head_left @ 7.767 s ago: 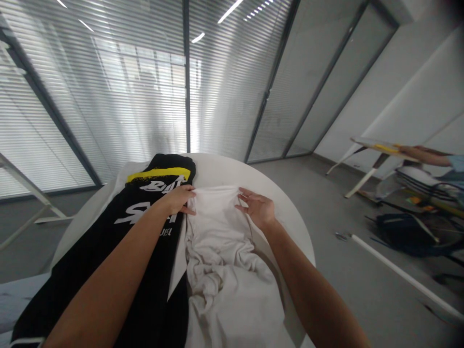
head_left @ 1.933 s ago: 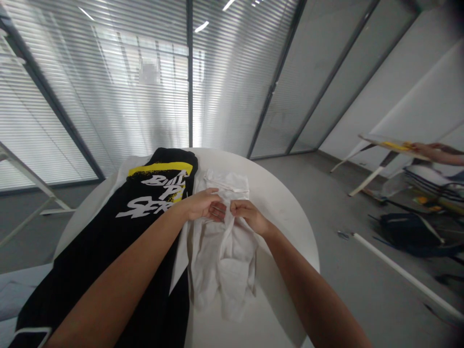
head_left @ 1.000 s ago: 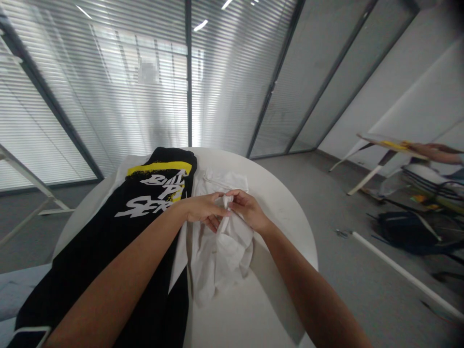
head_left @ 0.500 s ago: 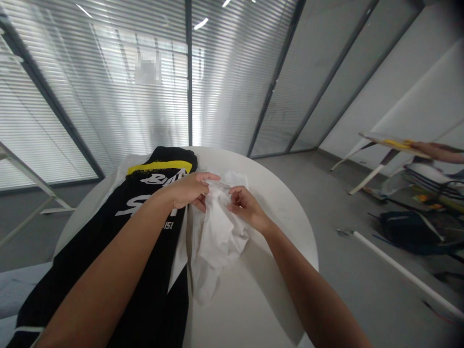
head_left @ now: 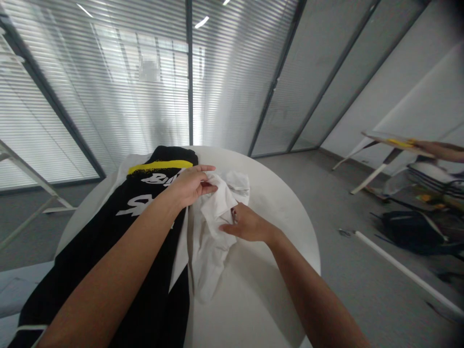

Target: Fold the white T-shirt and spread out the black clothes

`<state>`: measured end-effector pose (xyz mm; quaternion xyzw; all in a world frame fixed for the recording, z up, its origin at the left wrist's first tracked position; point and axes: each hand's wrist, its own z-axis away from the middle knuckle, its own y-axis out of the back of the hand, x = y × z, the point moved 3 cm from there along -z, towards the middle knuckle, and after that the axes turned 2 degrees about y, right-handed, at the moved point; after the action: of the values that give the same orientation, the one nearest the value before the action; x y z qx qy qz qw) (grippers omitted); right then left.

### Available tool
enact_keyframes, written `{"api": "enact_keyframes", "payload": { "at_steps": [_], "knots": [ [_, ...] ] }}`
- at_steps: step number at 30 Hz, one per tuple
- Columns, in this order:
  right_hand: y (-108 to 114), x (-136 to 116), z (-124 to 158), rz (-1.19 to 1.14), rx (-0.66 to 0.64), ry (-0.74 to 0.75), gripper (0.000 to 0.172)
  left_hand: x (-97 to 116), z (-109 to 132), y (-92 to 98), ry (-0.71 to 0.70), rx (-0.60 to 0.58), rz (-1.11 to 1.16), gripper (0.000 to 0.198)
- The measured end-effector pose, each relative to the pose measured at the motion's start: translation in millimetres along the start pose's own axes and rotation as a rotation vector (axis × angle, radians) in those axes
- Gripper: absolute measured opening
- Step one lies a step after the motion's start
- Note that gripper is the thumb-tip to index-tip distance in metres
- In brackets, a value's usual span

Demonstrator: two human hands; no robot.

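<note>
White cloth inside round table's rim

The left hand presses a bunched fold of white cloth, and the right hand touches its lower edge. The cloth lies on a round white worktop, just beside a black garment with yellow and white print.

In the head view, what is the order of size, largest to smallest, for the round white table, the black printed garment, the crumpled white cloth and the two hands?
1. Round white table
2. Black printed garment
3. Crumpled white cloth
4. Left hand and right hand: they look alike, so unranked.
</note>
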<state>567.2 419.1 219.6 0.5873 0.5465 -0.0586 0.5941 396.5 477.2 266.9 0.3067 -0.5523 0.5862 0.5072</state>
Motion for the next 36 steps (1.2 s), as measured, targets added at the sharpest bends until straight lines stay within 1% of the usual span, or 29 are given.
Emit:
{"api": "enact_keyframes", "payload": {
  "at_steps": [2,3,4,6,8,9,10,13,15,16,18,20,22,24,27,30,32,34,36],
  "knots": [
    [7,4,1,0.081,0.015,0.015,0.060,4,-1,5.2,-0.033,0.036,-0.010,0.043],
    [12,7,1,0.101,0.046,0.015,0.057,6,-2,8.8,-0.049,0.056,-0.014,0.044],
    [18,11,1,0.109,0.100,0.006,0.052,8,-4,12.7,-0.066,0.078,-0.012,0.044],
    [30,20,2,0.098,0.253,-0.025,0.039,10,-7,20.4,-0.103,0.104,0.013,0.044],
    [38,29,2,0.042,0.388,-0.059,0.028,10,-10,26.4,-0.124,0.093,0.045,0.044],
    [40,33,2,-0.006,0.414,-0.080,0.025,9,-12,28.3,-0.117,0.073,0.044,0.045],
    [41,36,2,-0.062,0.406,-0.103,0.022,6,-14,29.6,-0.096,0.042,0.020,0.046],
    [38,37,3,-0.234,0.257,-0.171,0.016,-5,-14,30.0,0.036,-0.089,-0.188,0.044],
    [36,33,5,-0.336,0.138,-0.190,0.014,-13,-10,27.9,0.157,-0.233,-0.379,0.042],
    [35,30,6,-0.389,0.065,-0.194,0.015,-17,-6,26.5,0.225,-0.321,-0.465,0.046],
    [32,25,9,-0.485,-0.136,-0.208,0.019,-25,3,23.6,0.356,-0.512,-0.596,0.058],
    [28,23,14,-0.525,-0.385,-0.245,0.025,-32,11,21.2,0.465,-0.675,-0.676,0.065],
    [25,25,20,-0.525,-0.597,-0.302,0.034,-39,15,20.0,0.541,-0.777,-0.731,0.064],
    [24,30,26,-0.542,-0.732,-0.344,0.043,-45,16,19.8,0.598,-0.844,-0.760,0.055],
    [26,37,31,-0.600,-0.817,-0.319,0.050,-47,15,21.0,0.623,-0.962,-0.718,0.040],
    [30,40,33,-0.625,-0.848,-0.230,0.053,-39,14,25.3,0.594,-1.118,-0.533,0.030],
    [32,39,33,-0.668,-0.867,-0.194,0.056,-33,15,30.3,0.590,-1.198,-0.417,0.027],
    [31,37,35,-0.742,-0.918,-0.210,0.062,-29,16,35.0,0.599,-1.232,-0.374,0.024],
    [30,35,36,-0.808,-0.972,-0.249,0.079,-28,18,37.4,0.627,-1.247,-0.395,0.025]
  ]
}}
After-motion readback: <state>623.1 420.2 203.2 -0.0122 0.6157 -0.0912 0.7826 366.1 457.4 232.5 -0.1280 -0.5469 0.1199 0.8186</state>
